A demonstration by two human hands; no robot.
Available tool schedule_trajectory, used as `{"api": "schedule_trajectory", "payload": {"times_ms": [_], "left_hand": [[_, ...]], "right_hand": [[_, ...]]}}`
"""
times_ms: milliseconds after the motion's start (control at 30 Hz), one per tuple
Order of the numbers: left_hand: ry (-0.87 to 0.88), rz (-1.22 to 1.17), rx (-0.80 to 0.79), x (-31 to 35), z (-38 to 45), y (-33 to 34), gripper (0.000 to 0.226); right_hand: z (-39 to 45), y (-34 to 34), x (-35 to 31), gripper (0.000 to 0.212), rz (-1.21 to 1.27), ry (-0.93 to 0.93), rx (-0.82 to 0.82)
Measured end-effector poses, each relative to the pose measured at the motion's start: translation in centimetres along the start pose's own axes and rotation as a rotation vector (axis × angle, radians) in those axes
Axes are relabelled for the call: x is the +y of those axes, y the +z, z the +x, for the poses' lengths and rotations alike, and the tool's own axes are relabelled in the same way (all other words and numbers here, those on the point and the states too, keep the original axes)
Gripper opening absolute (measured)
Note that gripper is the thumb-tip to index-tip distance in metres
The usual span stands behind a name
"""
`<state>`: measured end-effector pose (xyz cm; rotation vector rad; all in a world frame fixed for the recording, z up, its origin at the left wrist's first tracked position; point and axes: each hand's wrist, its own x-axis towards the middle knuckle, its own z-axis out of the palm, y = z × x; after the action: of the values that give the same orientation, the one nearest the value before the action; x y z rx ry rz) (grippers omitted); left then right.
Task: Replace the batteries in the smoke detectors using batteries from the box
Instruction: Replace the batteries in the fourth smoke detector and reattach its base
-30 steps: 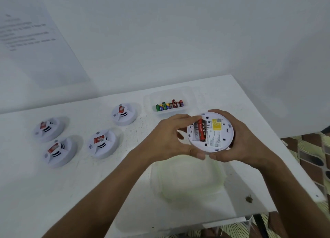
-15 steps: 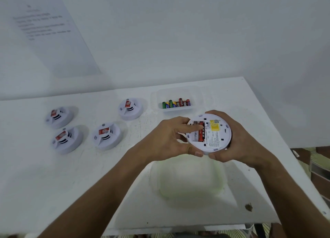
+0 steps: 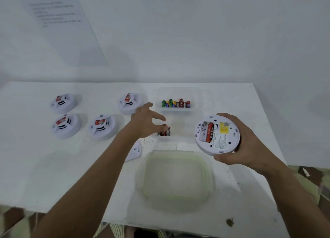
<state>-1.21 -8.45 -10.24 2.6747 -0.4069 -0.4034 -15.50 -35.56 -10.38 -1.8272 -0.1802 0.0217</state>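
Head view: the right hand [image 3: 250, 145] grips the upturned smoke detector [image 3: 217, 135] by its rim near the table's right edge, one red battery [image 3: 209, 132] seated inside. It looks light, stiff and smooth; the rim is the safest hold. The left hand [image 3: 145, 121], fingers spread, reaches over loose batteries [image 3: 165, 130] mid-table, before the box [image 3: 175, 109].

Four smoke detectors [image 3: 84, 115] sit mid-left of the frame on the table [image 3: 35, 166]; the battery box [image 3: 175, 100] lies right of them, the lid [image 3: 175, 177] lower centre.
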Motion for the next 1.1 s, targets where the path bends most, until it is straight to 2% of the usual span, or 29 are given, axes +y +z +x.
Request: {"api": "schedule_trajectory", "payload": {"times_ms": [233,467,667,767,867,933,1000,1100], "left_hand": [[-0.009,0.196,-0.127,0.9,2.2,0.6,0.054],[-0.040,0.194,-0.154,0.7,2.6,0.9,0.045],[-0.078,-0.198,-0.073,1.6,2.1,1.0,0.036],[-0.076,-0.340,0.041,2.0,1.3,0.4,0.021],[-0.071,-0.393,0.195,2.4,-0.1,-0.9,0.016],[-0.009,-0.344,0.312,3.1,-1.5,-2.0,0.014],[0.090,-0.447,0.371,4.6,-3.5,-3.1,0.012],[0.201,-0.712,0.308,7.2,-6.6,-3.1,0.017]], "right_hand": [[-0.7,-0.2,1.4,0.096,0.012,0.030,0.001],[-0.8,0.2,2.1,0.096,0.031,0.043,0.009],[0.0,0.4,1.7,0.096,0.015,0.037,0.003],[0.3,0.2,1.2,0.096,0.014,0.029,0.002],[0.6,0.3,0.5,0.096,0.014,0.017,0.011],[0.8,0.6,0.2,0.095,0.013,0.011,0.015],[1.0,1.1,-0.2,0.094,0.020,0.013,0.009],[1.2,2.1,-0.8,0.094,0.028,0.003,-0.013]]}}
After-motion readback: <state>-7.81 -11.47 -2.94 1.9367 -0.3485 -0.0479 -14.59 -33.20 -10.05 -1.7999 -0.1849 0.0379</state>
